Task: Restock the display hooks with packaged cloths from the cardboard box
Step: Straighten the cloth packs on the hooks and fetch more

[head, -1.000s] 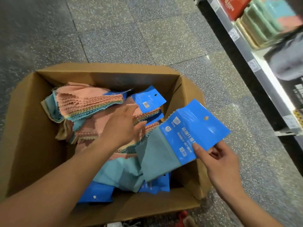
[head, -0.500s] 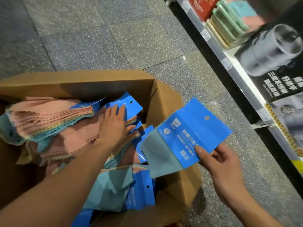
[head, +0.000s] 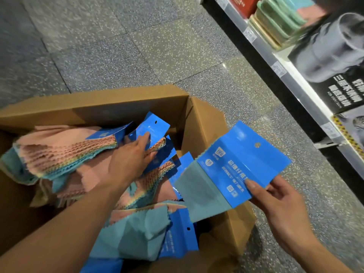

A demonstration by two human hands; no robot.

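Packaged cloth (head: 236,166) is hanging just over the right rim of the cardboard box (head: 206,127). My right hand (head: 275,196) pinches the lower corner of its blue card header, thumb on the front, fingers behind. I'd call it light: floppy in the teal cloth and stiff only in the card, so the card is where to hold. Its long axis runs from the cloth at lower left to the hang hole (head: 257,144) at upper right. My left hand (head: 130,158) is down in the box, fingers straight and close together on a second pack (head: 157,129). There's a shelf (head: 264,50) to the right, no hooks in view.
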